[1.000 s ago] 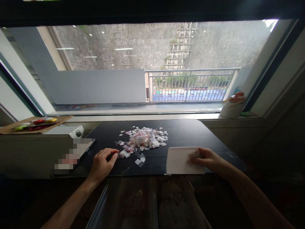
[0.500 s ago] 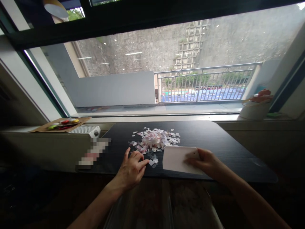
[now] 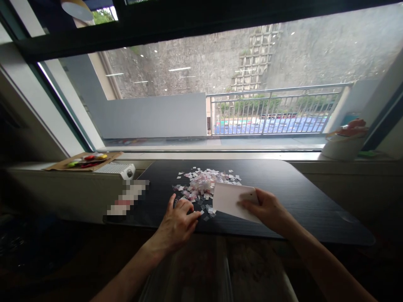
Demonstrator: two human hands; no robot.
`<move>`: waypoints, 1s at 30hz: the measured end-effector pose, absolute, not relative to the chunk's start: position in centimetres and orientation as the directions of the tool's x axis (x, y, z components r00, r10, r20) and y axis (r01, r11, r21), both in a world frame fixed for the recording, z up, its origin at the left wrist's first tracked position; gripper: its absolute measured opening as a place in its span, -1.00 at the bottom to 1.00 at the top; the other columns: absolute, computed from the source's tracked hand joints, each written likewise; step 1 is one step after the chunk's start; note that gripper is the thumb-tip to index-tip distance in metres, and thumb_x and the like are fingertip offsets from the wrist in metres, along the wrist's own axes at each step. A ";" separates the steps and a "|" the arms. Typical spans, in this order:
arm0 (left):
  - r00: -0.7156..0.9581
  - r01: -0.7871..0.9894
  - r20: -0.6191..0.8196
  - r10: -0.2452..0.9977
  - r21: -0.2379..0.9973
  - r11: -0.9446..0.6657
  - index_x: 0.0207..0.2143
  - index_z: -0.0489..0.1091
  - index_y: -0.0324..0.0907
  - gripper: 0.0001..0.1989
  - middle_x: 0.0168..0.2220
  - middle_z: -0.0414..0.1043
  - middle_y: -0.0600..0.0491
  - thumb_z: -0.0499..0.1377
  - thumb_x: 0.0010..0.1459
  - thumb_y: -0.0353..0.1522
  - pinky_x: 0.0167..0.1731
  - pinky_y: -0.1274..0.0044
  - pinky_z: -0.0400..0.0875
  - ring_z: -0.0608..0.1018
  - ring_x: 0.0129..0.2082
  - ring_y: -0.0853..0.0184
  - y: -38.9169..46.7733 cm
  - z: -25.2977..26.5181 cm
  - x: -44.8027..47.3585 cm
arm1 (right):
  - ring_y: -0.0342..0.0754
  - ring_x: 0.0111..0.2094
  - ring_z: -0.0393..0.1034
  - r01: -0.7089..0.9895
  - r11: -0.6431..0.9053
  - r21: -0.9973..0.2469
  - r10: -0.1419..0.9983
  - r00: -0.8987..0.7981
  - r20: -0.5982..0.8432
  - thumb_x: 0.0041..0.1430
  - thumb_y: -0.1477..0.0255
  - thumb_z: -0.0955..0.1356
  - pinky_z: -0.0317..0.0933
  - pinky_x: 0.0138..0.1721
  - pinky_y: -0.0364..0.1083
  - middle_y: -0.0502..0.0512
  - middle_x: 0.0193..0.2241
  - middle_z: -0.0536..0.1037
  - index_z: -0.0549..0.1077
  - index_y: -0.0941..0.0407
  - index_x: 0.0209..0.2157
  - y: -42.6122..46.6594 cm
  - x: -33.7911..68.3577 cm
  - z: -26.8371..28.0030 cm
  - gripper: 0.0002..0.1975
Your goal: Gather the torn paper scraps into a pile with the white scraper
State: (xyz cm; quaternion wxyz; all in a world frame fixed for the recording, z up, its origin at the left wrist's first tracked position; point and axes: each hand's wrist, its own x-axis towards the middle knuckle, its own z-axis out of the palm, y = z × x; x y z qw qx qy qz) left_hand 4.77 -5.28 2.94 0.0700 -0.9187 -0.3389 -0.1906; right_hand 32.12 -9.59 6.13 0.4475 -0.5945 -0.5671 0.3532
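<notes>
My right hand grips a flat white card by its right end. The card has rounded corners and a small dark hole, and is held tilted over the dark table. Its left edge is beside a loose pile of small white, pinkish and clear square pieces. My left hand rests low at the near side of the pile, fingers bent and apart, the little finger raised. Its thumb tip is by a few stray pieces; whether it touches one I cannot tell.
Left of the table, a white heater stands beside brown cardboard bearing colourful items. A blurred-out strip lies on the table's left side. On the sill at right is a white container. A large window lies beyond.
My right hand has raised and tilted the card, shifting it slightly left toward the pile. A few stray pieces near my left thumb lie more spread out. The view has turned slightly.
</notes>
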 end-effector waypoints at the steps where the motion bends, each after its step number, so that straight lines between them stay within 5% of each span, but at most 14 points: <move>1: 0.691 0.653 0.407 0.598 0.005 -0.757 -0.16 0.42 -0.05 -0.76 -0.24 0.36 0.02 0.04 0.14 -0.39 0.10 -0.04 -0.06 0.40 -0.11 0.21 -5.3 3.0 4.8 | -0.11 -0.53 0.30 0.350 0.042 -0.936 0.990 0.113 0.087 -0.11 0.27 0.42 0.18 -0.54 -0.15 -0.01 -0.55 0.45 0.45 0.14 -0.39 -9.6 32.1 6.1 -0.75; 8: 0.578 0.728 0.460 0.674 0.083 -0.681 -0.16 0.40 -0.06 -0.77 -0.21 0.40 0.04 0.01 0.17 -0.36 0.12 0.01 -0.07 0.41 -0.11 0.24 -4.7 3.4 2.6 | -0.10 -0.50 0.33 0.289 0.097 -0.952 0.991 0.060 0.119 -0.07 0.33 0.40 0.21 -0.49 -0.14 0.01 -0.51 0.47 0.45 0.15 -0.39 -8.8 29.8 5.9 -0.79; 20: 0.421 0.827 0.529 0.737 0.109 -0.551 -0.21 0.44 -0.06 -0.78 -0.23 0.44 0.03 0.04 0.15 -0.34 0.09 0.08 0.02 0.44 -0.15 0.24 -4.6 1.8 -1.7 | -0.12 -0.55 0.28 0.464 0.144 -0.874 0.978 0.066 0.196 -0.08 0.34 0.39 0.17 -0.55 -0.17 0.00 -0.58 0.46 0.49 0.15 -0.44 -9.8 30.3 6.4 -0.83; 30: 0.419 0.820 0.522 0.743 0.135 -0.557 -0.24 0.46 -0.05 -0.79 -0.24 0.44 0.04 0.06 0.13 -0.35 0.11 0.07 -0.01 0.44 -0.16 0.25 -5.3 1.5 -1.4 | -0.08 -0.53 0.36 0.292 0.074 -0.954 0.991 0.085 0.103 -0.12 0.26 0.44 0.26 -0.51 -0.12 0.02 -0.55 0.52 0.49 0.14 -0.41 -10.3 30.5 4.5 -0.74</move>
